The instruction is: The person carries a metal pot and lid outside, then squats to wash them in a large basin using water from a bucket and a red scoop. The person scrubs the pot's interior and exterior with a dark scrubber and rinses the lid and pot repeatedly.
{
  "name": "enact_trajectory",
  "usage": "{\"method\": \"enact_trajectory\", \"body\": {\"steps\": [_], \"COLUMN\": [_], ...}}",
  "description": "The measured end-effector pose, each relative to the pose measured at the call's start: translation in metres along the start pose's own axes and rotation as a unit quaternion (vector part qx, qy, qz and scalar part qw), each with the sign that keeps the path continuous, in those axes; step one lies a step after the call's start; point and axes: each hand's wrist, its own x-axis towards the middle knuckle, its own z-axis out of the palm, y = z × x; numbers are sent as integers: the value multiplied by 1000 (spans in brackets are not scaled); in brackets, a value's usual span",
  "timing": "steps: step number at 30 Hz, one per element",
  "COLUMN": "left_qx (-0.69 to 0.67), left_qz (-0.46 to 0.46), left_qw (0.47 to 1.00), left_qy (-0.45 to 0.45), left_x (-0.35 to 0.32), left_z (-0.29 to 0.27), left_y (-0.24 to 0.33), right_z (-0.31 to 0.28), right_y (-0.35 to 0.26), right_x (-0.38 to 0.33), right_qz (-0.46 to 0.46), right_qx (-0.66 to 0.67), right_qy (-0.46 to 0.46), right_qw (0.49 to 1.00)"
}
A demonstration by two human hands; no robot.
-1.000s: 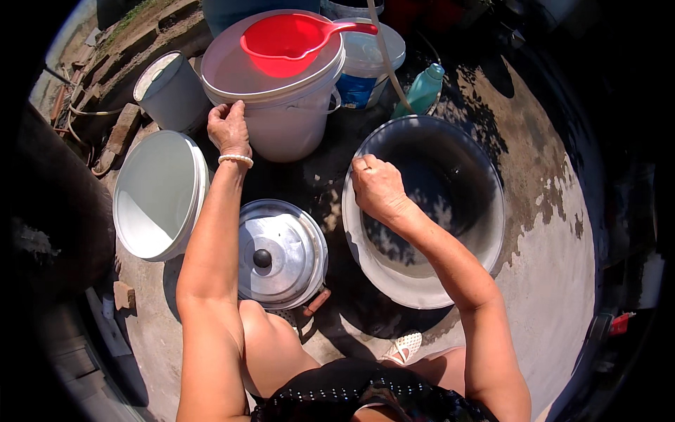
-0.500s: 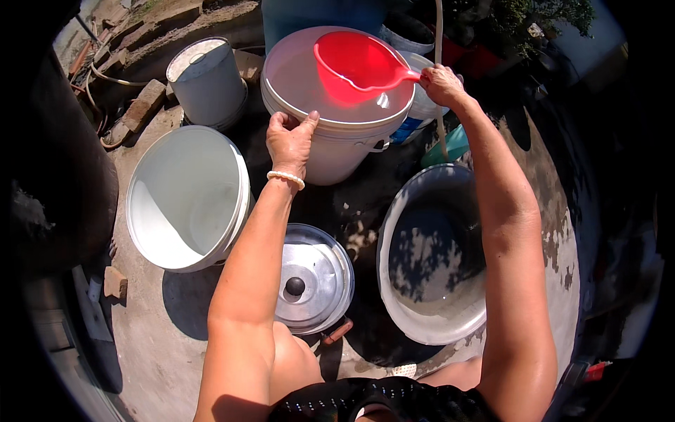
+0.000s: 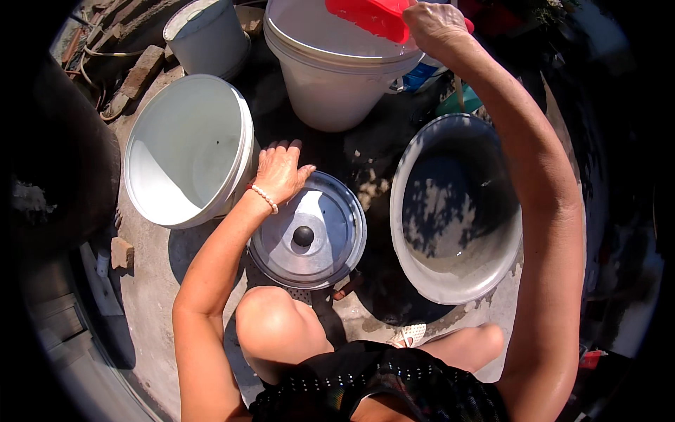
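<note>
At the far side, my right hand is closed around the handle of a red plastic dipper, which tilts over the mouth of a tall white bucket. The frame's top edge cuts off part of both. My left hand, with a beaded bracelet at the wrist, is open with fingers stretched out. It is over the far rim of a round metal pot lid with a black knob; whether it touches the lid I cannot tell. The lid lies on a pot with a brown handle.
A wide white bucket stands at the left and a grey oval basin at the right. Behind are a smaller whitish bucket, bricks and a hose. My bent knee is just in front of the pot.
My left hand has left the tall bucket's rim and come down to the pot lid, its fingers opening. The dipper has tipped in my right hand. The view has shifted, moving things higher.
</note>
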Motion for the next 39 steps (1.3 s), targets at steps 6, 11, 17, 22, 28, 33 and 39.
{"method": "enact_trajectory", "body": {"steps": [6,11,17,22,28,33,39], "left_qx": [-100,-131,-89,-158,-218,-276,-293], "left_qz": [-205,-203,-199,-134,-217,-220,-164], "left_qw": [962,958,947,950,931,927,935], "left_qy": [-148,-153,-238,-235,-197,-125,-112], "left_x": [-4,-6,-8,-14,-39,-43,-7], "left_z": [13,25,0,3,-8,-83,-192], "left_y": [-25,-44,-25,-30,-21,10,65], "right_z": [-39,-11,-18,-39,-105,-101,-83], "right_y": [-29,-10,-9,16,68,111,118], "right_x": [7,-11,-51,-95,-194,-300,-410], "right_qz": [141,303,319,311,332,341,449], "right_qx": [246,657,735,775,754,760,726], "right_qy": [-216,-163,-90,-17,-32,2,-76], "right_qw": [934,671,591,550,566,554,516]}}
